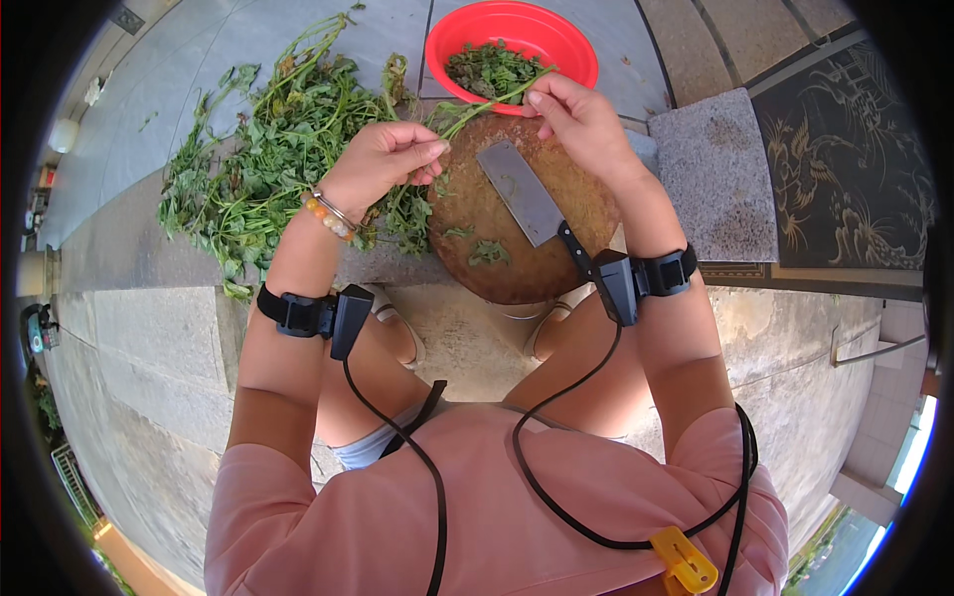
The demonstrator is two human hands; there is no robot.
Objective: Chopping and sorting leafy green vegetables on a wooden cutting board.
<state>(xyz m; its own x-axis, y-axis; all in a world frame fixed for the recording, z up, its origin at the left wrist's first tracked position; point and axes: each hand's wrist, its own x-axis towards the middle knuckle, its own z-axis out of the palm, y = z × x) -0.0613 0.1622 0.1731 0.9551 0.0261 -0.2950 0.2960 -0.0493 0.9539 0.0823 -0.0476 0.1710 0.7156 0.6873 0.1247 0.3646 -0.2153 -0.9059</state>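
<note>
A thin green leafy stem (pixel 485 105) stretches between my two hands, above the far edge of a round wooden chopping block (pixel 467 263). My left hand (pixel 386 164) is closed in a pinch at its left end. The other end is pinched by the fingers of my right hand (pixel 578 117), beside the red basin (pixel 584 62). Chopped greens (pixel 492 72) lie inside the basin. A cleaver (pixel 522 196) rests flat on the block, its black handle toward the near right, with a few leaf scraps (pixel 488 252) around it. Left of the block spreads a heap of leafy stems (pixel 283 149).
A speckled stone slab (pixel 714 174) is right of the block, next to a dark panel with gold line drawings (pixel 835 149). Grey tiles (pixel 179 89) lie under the heap. Black cables (pixel 437 487) run from my forearm straps down over my pink shirt.
</note>
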